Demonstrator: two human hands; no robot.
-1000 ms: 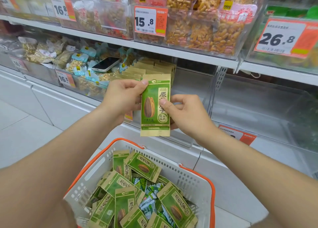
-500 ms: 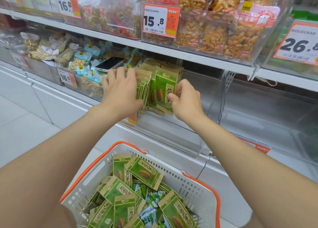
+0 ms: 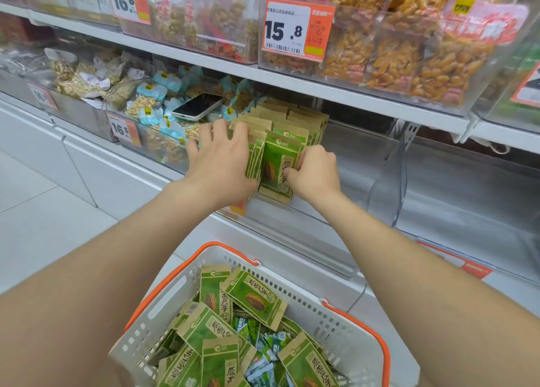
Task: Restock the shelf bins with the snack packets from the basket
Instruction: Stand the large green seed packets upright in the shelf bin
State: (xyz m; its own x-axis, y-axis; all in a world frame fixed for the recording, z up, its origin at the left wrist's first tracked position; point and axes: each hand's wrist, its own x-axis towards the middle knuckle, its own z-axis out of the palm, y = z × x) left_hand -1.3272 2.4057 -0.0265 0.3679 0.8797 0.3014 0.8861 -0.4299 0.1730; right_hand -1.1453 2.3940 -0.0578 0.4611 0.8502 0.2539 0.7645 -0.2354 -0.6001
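Mid-frame, the right hand (image 3: pixel 317 173) seems to pinch the front packet (image 3: pixel 276 171) by its right edge. The left hand (image 3: pixel 222 164) presses flat against the packet row (image 3: pixel 292 119).

Green-and-tan packets (image 3: pixel 279 168), white orange-rimmed basket (image 3: pixel 355 348)

Snack packets (image 3: pixel 277 167): matt kraft paper. Shelf bin (image 3: pixel 365 164): clear glossy plastic. Basket (image 3: pixel 347 322): perforated plastic. Phone (image 3: pixel 198 106): glossy screen.

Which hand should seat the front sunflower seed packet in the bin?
Right. The right hand has a grip on the edge of the front sunflower seed packet, while the left hand rests spread on the packet row behind it, likely steadying it.
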